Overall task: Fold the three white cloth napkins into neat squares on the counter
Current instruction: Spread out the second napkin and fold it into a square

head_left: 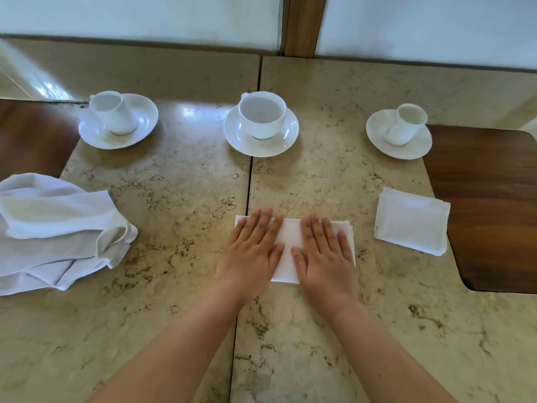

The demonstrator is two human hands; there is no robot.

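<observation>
- The folded napkin (289, 251) under both hands is largely covered; only its middle strip, far left corner and right edge show, so its full outline cannot be confirmed.
- The loose napkin (55, 231) at the left is cut off by the frame edge; it lies crumpled and unfolded on the desk (180, 199).
- The wooden chair seats at left (32, 135) and right (491, 205) are partly out of view.
- Three white cups on saucers stand along the far side of the desk: the left cup (114, 114), centre cup (262, 114) and right cup (406, 125). All are well apart from the napkins. Nothing stands between them and the hands.
- A finished napkin (411, 221) lies folded near the right desk edge, apart from the right hand.
- The left hand (252, 251) lies flat, fingers extended, palm down on the left part of the folded napkin; it grips nothing.
- The right hand (325, 254) lies flat likewise on the right part, pressing, not grasping.
- The folded napkin lies across the seam between the two desk slabs, directly before the person.
</observation>
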